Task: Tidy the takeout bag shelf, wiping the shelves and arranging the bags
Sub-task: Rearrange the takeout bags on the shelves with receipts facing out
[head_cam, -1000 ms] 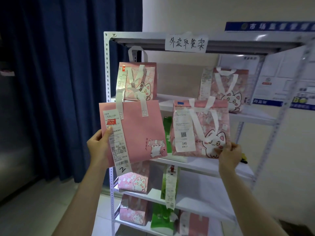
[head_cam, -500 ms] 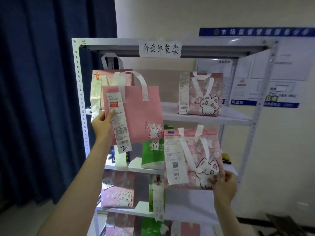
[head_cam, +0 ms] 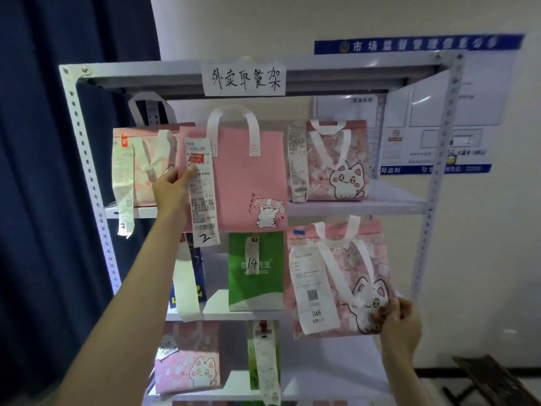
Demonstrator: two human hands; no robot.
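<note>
At the upper shelf's front edge hung a plain pink fabric bag with white handles [head_cam: 248, 183], pinched at its nine o'clock edge by the left hand [head_cam: 172, 186]. Toward five o'clock, the right hand [head_cam: 395, 315] gripped a pink cat-print bag with a receipt [head_cam: 336, 276] beside a green bag marked 14 [head_cam: 256, 271] on the white metal shelf rack [head_cam: 363, 205].

Two pink takeout bags held up at the white shelf rack [head_cam: 87, 177]

Plain pink bag [head_cam: 248, 183] upright before the rack's top shelf; cat-print bag [head_cam: 336, 276] tilted, lower right, receipt marked 046.
</note>
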